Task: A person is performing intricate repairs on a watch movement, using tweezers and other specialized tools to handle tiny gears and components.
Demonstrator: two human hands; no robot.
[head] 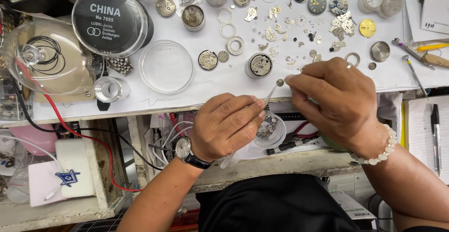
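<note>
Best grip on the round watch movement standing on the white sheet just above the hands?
Pinch the round watch movement by its rim, fingers coming straight down from above. It stands as a short upright cylinder with its gear face up, so the side wall is the safe surface; loose small parts lie close behind.

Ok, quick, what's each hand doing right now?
Left hand: closed on tweezers that grip a small round part.
Right hand: fingers pinched together beside that part; whether it holds anything cannot be told.

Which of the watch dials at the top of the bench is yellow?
The round yellow dial, far right of the scattered parts; the dark dial and the patterned dial lie further left.
</note>
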